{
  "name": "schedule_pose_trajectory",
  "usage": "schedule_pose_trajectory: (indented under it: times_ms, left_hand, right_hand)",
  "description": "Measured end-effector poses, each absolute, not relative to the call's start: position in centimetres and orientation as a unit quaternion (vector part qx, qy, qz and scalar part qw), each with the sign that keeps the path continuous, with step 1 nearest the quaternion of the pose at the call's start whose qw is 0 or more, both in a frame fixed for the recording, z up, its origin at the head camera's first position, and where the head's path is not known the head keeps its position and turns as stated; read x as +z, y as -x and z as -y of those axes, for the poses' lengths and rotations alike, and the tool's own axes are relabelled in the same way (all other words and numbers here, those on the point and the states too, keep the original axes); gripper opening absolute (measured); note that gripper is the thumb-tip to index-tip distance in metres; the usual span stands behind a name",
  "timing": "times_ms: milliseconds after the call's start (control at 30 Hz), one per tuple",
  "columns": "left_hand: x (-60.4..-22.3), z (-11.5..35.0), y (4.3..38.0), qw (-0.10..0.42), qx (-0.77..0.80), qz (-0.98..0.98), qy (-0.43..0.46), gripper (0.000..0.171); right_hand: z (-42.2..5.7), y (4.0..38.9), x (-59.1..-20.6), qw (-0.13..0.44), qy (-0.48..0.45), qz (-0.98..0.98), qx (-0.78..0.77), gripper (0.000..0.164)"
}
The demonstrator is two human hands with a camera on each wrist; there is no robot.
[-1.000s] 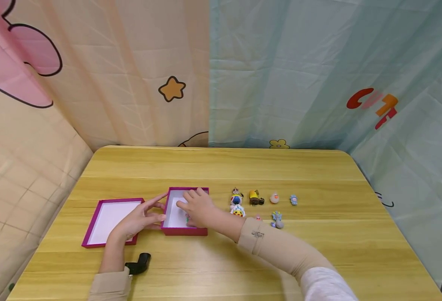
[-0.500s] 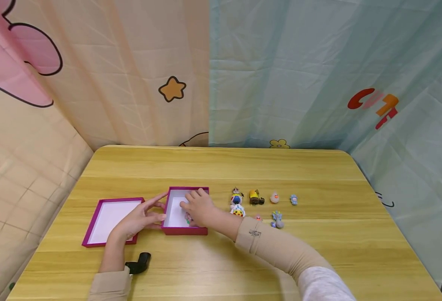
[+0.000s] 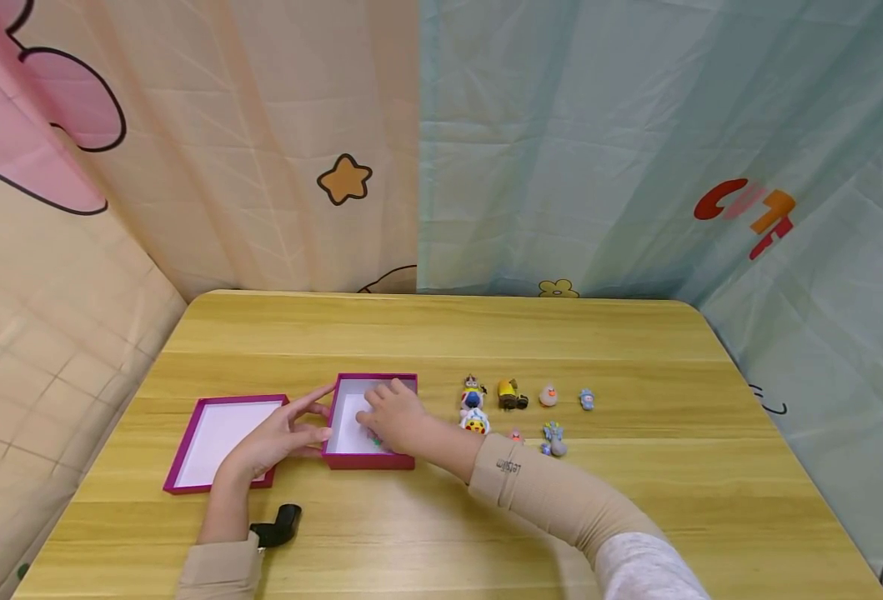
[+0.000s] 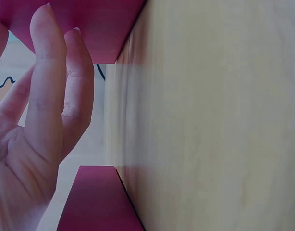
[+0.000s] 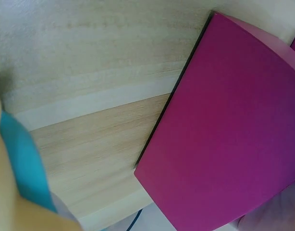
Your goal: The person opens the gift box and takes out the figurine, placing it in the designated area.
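A magenta box [image 3: 369, 461] with a white inside stands on the table. Against its left wall rest the fingers and thumb of my left hand [image 3: 279, 437]; in the left wrist view the fingers reach extended to the box's outer wall [image 4: 102, 33]. My right hand [image 3: 394, 415] reaches down into the box, its fingers bent. Partly under it, on the box floor, shows a small pink and green thing [image 3: 377, 441]. The right fingertips are hidden, so I cannot tell whether they grip it. The right wrist view is mostly the box's outer side [image 5: 224, 120].
Left of the box lies its open lid [image 3: 223, 437], inside up. Several small toy figures stand to the right, among them a yellow one [image 3: 474, 422], a duck [image 3: 549, 395] and a blue figure [image 3: 587, 399]. A black elbow-shaped object [image 3: 282, 527] is by the left wrist.
My right hand has shifted slightly within the box and now covers more of the small pink and green thing. The left hand has stayed at the wall.
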State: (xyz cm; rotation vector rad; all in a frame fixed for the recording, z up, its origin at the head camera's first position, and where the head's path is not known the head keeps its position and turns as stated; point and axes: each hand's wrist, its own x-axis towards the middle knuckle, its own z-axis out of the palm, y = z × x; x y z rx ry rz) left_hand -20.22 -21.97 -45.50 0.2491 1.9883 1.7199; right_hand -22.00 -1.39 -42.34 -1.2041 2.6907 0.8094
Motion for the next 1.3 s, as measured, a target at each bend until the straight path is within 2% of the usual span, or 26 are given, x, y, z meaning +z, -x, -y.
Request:
schedule_pose_trajectory:
  times_ms: [100,400,700,933,1067,1167,1300]
  left_hand:
    - [-45.5,21.96,20.2,0.247,0.628,-0.732,-0.09,0.075]
    - [-45.52,21.99,20.18,0.249,0.626,-0.733,-0.089,0.074]
    - [-45.49,21.94,20.17,0.248,0.625,-0.735,-0.086,0.072]
    - [-45.46,21.97,20.18,0.248,0.625,-0.735,-0.084,0.072]
    - [-45.45,21.98,20.18,0.247,0.624,-0.737,-0.086,0.072]
    - [-45.45,21.98,20.21,0.247,0.624,-0.736,-0.088,0.072]
    - [-45.43,21.97,20.24,0.248,0.626,-0.734,-0.088,0.072]
  right_hand:
    - [1.38,21.95,-42.23,0.032,0.403,-0.878,0.256,0.033]
    - [1.3,21.97,-42.32,0.011,0.427,-0.87,0.246,0.033]
    - [1.37,22.0,-42.26,0.012,0.438,-0.862,0.256,0.046]
    - [1.27,22.08,-42.3,0.0,0.429,-0.87,0.244,0.035]
    - [1.25,22.08,-42.16,0.002,0.412,-0.879,0.242,0.035]
    - [1.31,22.14,-42.11,0.011,0.398,-0.883,0.25,0.039]
    - [1.36,22.27,-42.15,0.029,0.377,-0.886,0.268,0.056]
